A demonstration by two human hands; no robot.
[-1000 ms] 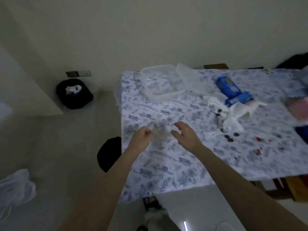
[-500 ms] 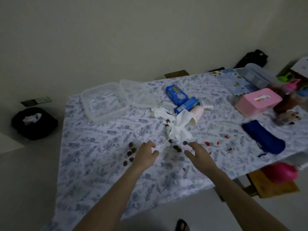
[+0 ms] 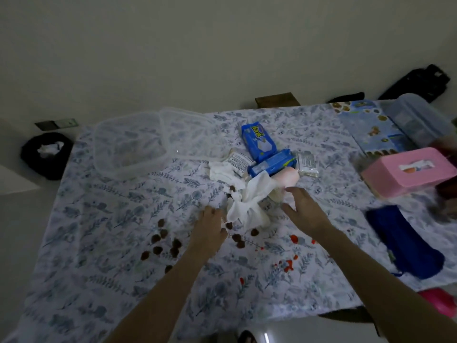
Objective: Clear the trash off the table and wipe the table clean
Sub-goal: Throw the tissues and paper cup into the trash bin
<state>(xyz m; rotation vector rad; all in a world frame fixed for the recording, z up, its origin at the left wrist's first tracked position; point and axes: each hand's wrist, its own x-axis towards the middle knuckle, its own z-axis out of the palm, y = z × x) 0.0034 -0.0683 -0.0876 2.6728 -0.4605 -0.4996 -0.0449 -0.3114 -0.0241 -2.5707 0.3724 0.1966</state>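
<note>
Left hand (image 3: 210, 226), right hand (image 3: 306, 211) have neared tissue (image 3: 247, 209) beside two blue packs (image 3: 258, 142).

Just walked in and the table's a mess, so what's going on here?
A person is clearing trash. Their left hand meets the edge of the crumpled white tissues mid-table, grip unclear; the right hand hovers open beside them. Brown crumbs and red bits litter the floral tablecloth. The black bin sits on the floor.
</note>
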